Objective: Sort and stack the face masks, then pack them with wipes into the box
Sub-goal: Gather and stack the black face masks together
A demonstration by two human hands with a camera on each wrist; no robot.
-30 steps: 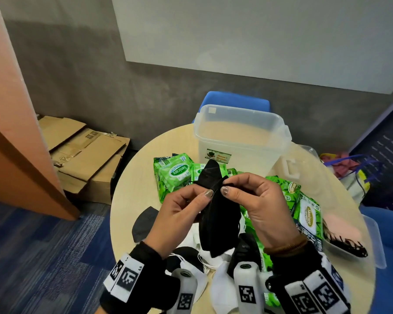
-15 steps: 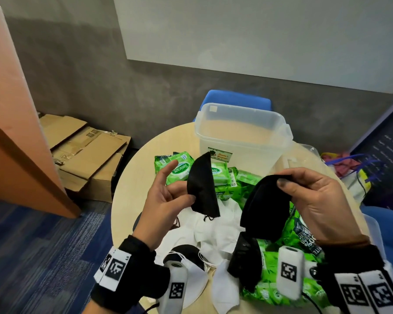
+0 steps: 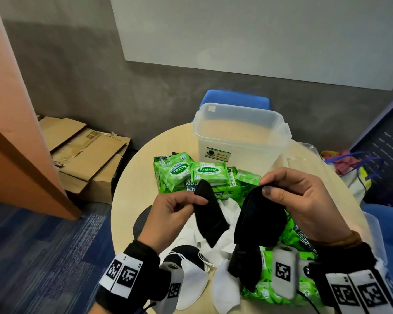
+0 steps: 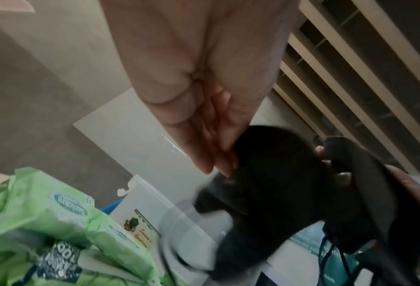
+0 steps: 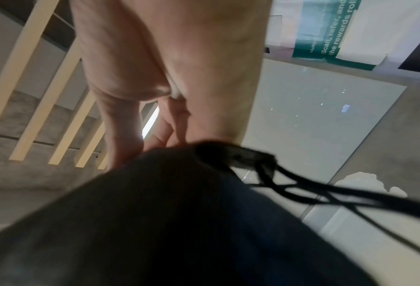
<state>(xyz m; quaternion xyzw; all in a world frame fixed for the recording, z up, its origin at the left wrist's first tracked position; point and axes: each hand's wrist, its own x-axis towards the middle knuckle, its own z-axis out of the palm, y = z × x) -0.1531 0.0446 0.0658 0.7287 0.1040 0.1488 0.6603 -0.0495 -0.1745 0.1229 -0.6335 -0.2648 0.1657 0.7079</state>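
Observation:
Above the round table (image 3: pixel 132 189), my left hand (image 3: pixel 175 211) pinches a folded black mask (image 3: pixel 210 214) by its top edge. My right hand (image 3: pixel 297 200) pinches a second black mask (image 3: pixel 261 218), held apart from the first; its ear loops (image 5: pixel 326 191) dangle in the right wrist view. White masks (image 3: pixel 227 288) and more black masks (image 3: pixel 245 266) lie in a heap on the table below my hands. Green wipe packs (image 3: pixel 208 173) lie behind the heap and also at the near right (image 3: pixel 268 286). The clear plastic box (image 3: pixel 241 137) stands open at the table's far side.
A blue chair (image 3: pixel 234 98) stands behind the box. Flattened cardboard boxes (image 3: pixel 89 152) lie on the floor at left, beside an orange panel (image 3: pixel 16 141). A clear lid (image 3: pixel 377 236) sits at the table's right edge. A colourful bag (image 3: pixel 352 173) is at far right.
My hands, together on the black masks a second ago, pulled apart, each taking one mask. Over the last half second both masks tilted and came a little closer together.

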